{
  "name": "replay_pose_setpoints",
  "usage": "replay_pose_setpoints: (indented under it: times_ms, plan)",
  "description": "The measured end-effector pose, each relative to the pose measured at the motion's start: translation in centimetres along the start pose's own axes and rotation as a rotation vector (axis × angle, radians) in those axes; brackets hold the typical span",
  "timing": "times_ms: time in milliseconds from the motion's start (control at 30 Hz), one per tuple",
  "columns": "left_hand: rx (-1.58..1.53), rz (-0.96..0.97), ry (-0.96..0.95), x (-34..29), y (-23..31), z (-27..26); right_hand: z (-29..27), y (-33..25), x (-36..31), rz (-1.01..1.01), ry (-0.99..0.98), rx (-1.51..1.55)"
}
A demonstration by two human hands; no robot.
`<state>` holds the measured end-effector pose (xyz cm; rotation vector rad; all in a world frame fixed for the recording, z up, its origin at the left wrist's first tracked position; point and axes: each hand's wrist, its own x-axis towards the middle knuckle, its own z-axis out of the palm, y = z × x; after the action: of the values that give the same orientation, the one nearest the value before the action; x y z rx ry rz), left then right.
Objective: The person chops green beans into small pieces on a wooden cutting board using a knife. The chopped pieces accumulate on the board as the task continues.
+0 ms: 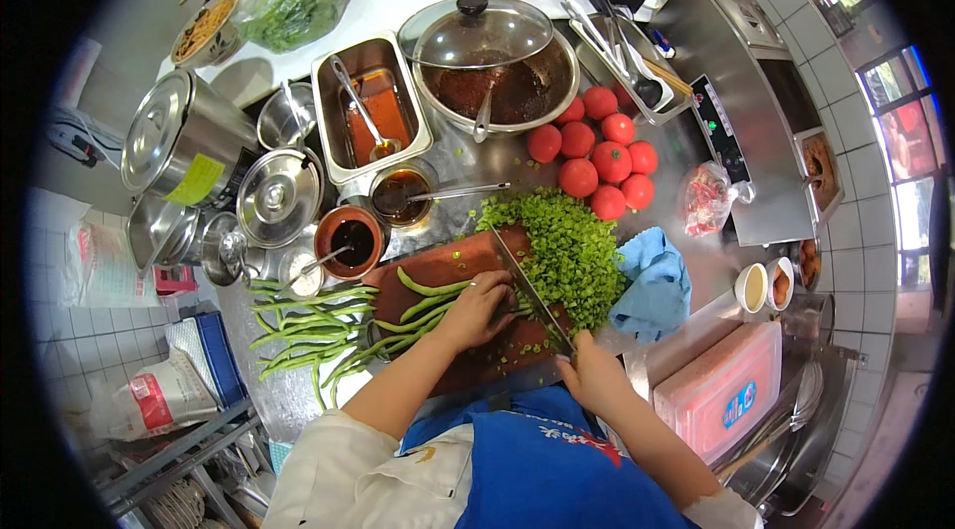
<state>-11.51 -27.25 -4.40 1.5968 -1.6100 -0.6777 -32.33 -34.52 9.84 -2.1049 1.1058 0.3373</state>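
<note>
Steel worktop (pixel 711 270) spreads under everything I see from my remote station. My left hand (pixel 476 312) is curled over long green beans (pixel 433 290), which run from the cutting board (pixel 458 260) leftward past its edge; my right hand (pixel 594 370) is closed round the handle of a knife (pixel 532 292), its blade just beside the left fingers. To slice cleanly, I would tuck those fingertips back, let the knuckles guide the blade, and feed the bundle in short, even steps. Chopped green pieces (pixel 567 240) are heaped right of the blade. Farther out, a brown bowl (pixel 358 271) holds dark liquid and a spoon (pixel 333 255), a steel tray (pixel 383 164) holds reddish oil and a ladle (pixel 350 81), and a wide metal bowl (pixel 537 123), partly covered by a glass lid (pixel 482 41), holds dark red sauce.
</note>
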Motion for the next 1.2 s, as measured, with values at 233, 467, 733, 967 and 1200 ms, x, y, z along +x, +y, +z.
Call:
replay_pose_setpoints:
  times_ms: [233,467,733,967,1200]
  plan:
    - [-0.020,-0.014,-0.007,0.3,0.0,0.2,1.0,1.9,2.9,-0.059,0.039,0.038]
    - [-0.027,0.025,0.005,0.5,0.0,0.1,3.1,2.0,2.5,-0.030,0.073,0.046]
    - [0.000,0.036,0.058,-0.6,-0.7,0.5,-0.6,-0.5,0.7,-0.005,-0.045,0.026]
    - [-0.031,0.026,0.011,0.3,0.0,0.1,2.5,2.8,3.6,-0.040,0.074,0.109]
    - [0.004,0.013,0.037,-0.4,-0.1,0.3,1.4,0.5,1.7,-0.012,-0.001,0.055]
